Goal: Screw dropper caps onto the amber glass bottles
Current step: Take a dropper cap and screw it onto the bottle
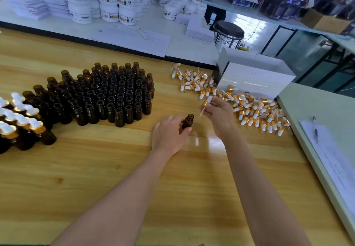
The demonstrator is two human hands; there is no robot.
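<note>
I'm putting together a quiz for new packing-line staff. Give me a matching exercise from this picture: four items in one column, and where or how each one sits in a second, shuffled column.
Items
1. single amber bottle
2. lone dropper cap
3. capped bottles
4. loose dropper caps

States
A. heaped on the table beside the white box
B. gripped by the left hand, mouth open
C. standing grouped at the far left
D. held in the right hand

Pairs: 1-B, 2-D, 3-C, 4-A
</note>
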